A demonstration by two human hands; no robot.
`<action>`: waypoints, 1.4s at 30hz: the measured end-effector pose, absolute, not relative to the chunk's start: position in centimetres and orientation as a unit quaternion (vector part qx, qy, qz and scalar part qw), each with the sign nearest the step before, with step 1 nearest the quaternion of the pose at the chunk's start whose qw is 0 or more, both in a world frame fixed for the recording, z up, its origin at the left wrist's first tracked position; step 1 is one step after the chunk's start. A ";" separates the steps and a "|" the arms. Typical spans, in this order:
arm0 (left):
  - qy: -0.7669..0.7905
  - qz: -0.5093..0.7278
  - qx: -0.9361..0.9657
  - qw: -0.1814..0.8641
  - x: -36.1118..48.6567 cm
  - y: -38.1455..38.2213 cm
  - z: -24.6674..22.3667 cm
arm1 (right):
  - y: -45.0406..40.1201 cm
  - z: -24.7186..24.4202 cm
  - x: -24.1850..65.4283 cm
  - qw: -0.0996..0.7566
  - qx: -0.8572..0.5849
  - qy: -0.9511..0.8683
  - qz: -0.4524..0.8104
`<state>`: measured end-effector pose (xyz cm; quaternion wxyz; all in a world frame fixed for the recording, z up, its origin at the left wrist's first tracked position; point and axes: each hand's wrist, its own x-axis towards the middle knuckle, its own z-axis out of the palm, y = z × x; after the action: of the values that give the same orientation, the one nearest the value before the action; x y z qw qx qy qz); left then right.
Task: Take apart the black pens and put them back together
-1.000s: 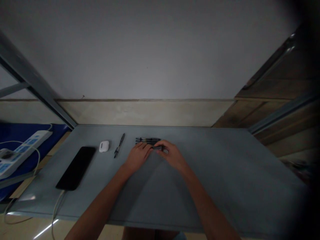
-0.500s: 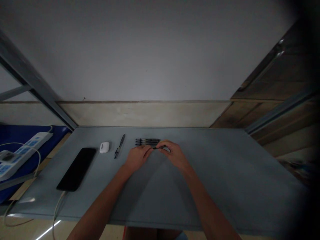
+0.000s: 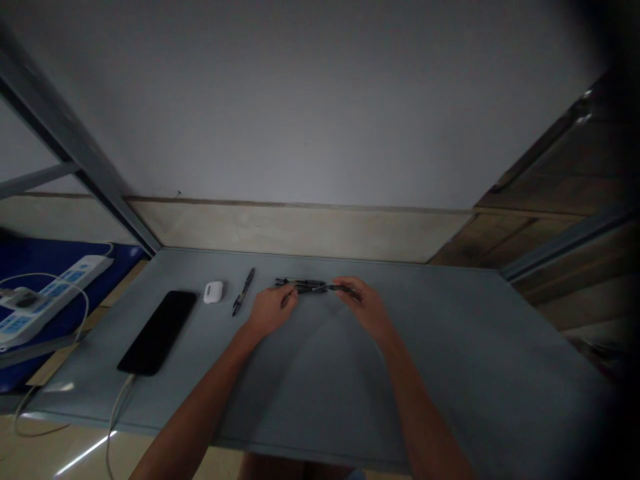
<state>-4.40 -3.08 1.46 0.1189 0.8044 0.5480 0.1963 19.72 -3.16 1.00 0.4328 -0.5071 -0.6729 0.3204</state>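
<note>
From my screen I see a smooth grey table (image 3: 310,387) with a faint sheen, set against a matte pale wall (image 3: 300,100) with a cream band along its foot. Slim dark pens (image 3: 300,283), with clear stretches in their barrels, lie side by side near the table's far edge, just beyond and between the two hands. The left hand (image 3: 271,312) is curled, thumb and fingers pinching a short dark piece (image 3: 287,300). The right hand (image 3: 366,308) pinches a thin dark pen part (image 3: 345,289) between thumb and fingertips, its narrow end pointing toward the left hand; I can't tell whether that end touches the pens behind it. To the left, a lone pen (image 3: 243,292) lies slanted, beside a rounded, glossy white earbud case (image 3: 213,292). The case is closed, so I can't see its contents. Nearer me lies a flat black phone (image 3: 157,333), a pale cable (image 3: 116,410) at its lower end.
</note>
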 end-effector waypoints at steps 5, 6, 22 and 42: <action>0.556 0.230 0.783 0.155 -4.5 -2.9 1.3 | -2.6 -0.3 20.0 0.444 -0.563 -0.645 0.265; 0.557 0.240 0.778 0.163 -4.5 -2.9 1.2 | -2.4 -0.7 20.1 0.438 -0.584 -0.639 0.241; 0.594 0.241 0.751 0.158 -3.7 -3.1 0.6 | -1.4 -2.8 19.3 0.409 -0.593 -0.687 0.097; 0.592 0.220 0.766 0.116 -3.1 -3.8 1.0 | -3.8 0.5 17.3 0.413 -0.552 -0.644 0.332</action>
<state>-3.07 -3.84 0.99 0.1155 0.7664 0.5923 0.2204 17.34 -3.76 0.55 0.4128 -0.5525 -0.6436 0.3319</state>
